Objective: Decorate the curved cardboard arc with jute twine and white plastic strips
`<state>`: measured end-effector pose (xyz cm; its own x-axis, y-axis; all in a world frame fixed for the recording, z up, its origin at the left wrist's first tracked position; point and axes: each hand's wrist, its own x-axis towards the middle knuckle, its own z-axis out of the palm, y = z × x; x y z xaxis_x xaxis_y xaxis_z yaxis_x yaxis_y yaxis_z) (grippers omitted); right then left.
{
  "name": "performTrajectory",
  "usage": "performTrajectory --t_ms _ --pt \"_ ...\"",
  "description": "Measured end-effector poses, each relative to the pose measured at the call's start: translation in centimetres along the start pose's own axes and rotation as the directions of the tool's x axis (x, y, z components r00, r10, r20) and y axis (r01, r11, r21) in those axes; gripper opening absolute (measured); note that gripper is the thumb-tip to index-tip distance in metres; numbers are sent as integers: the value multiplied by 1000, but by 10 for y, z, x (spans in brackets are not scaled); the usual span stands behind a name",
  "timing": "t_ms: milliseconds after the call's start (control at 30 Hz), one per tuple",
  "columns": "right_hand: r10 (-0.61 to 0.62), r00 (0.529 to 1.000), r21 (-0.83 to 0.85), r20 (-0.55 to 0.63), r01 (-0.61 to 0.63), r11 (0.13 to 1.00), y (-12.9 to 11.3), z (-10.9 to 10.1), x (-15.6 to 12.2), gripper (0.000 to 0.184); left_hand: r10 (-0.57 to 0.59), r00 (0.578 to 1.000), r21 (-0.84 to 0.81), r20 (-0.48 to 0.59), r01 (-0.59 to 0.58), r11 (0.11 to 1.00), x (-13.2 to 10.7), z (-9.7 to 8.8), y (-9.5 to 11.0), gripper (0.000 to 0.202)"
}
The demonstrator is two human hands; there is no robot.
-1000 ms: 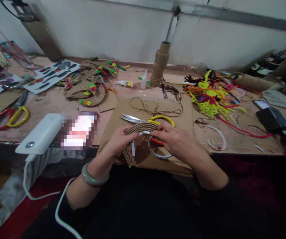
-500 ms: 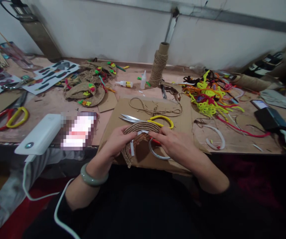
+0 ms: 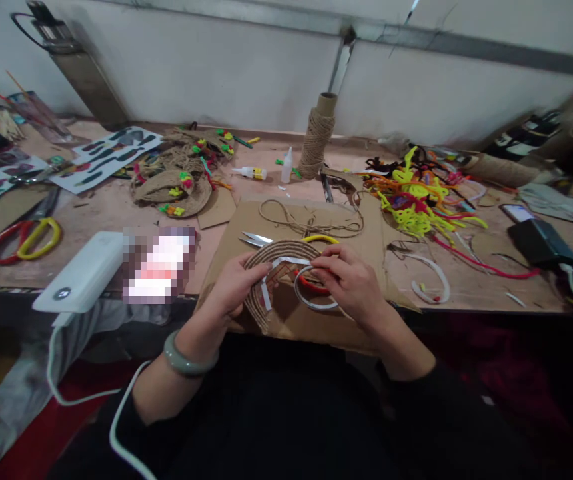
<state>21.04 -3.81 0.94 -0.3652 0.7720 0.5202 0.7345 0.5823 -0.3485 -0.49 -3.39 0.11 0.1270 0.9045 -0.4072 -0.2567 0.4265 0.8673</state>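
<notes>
My left hand (image 3: 236,285) grips a curved band of brown twine rows (image 3: 279,251) at its left side, thumb on the inner edge. A white strip (image 3: 290,261) runs along that inner edge, and a short end hangs down near my thumb. My right hand (image 3: 349,280) pinches the white strip at the band's right, where it loops into a ring below the fingers. Scissors (image 3: 321,239) with yellow and red handles lie behind and under the band, partly hidden. Beneath them is a cardboard sheet (image 3: 236,223).
A twine cone (image 3: 316,140), a small glue bottle (image 3: 287,165) and a yellow-labelled bottle (image 3: 250,173) stand or lie at the back. Coloured cords (image 3: 411,200) pile up at right. At left are a power bank (image 3: 81,273), a phone (image 3: 160,265) and more scissors (image 3: 24,240).
My right hand has shifted from the band's right edge onto the white strip, and its fingers now pinch it. More of the strip shows along the inner edge. My left hand keeps its hold.
</notes>
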Motion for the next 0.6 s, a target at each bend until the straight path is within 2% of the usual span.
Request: performTrajectory --t_ms 100,200,333,400,500,600 --pt "136 990 142 -44 -129 981 3 3 2 18 21 1000 35 5 -21 999 -1 1 -2 28" --pt "288 956 238 -50 -269 933 2 2 4 12 78 997 39 -23 -77 996 -1 3 -4 29" --pt "464 882 347 83 -462 816 -3 3 5 25 161 983 18 -85 -160 987 -2 7 -7 31" --pt "497 856 399 138 -508 764 -4 4 5 31 183 980 7 -83 -183 983 -3 8 -8 32" --pt "497 851 471 172 -514 717 -3 6 4 38 214 975 30 -65 -213 977 -4 8 -9 31" --pt "486 864 432 128 -490 757 -3 6 4 38 260 963 111 -70 -252 961 -4 6 -10 25"
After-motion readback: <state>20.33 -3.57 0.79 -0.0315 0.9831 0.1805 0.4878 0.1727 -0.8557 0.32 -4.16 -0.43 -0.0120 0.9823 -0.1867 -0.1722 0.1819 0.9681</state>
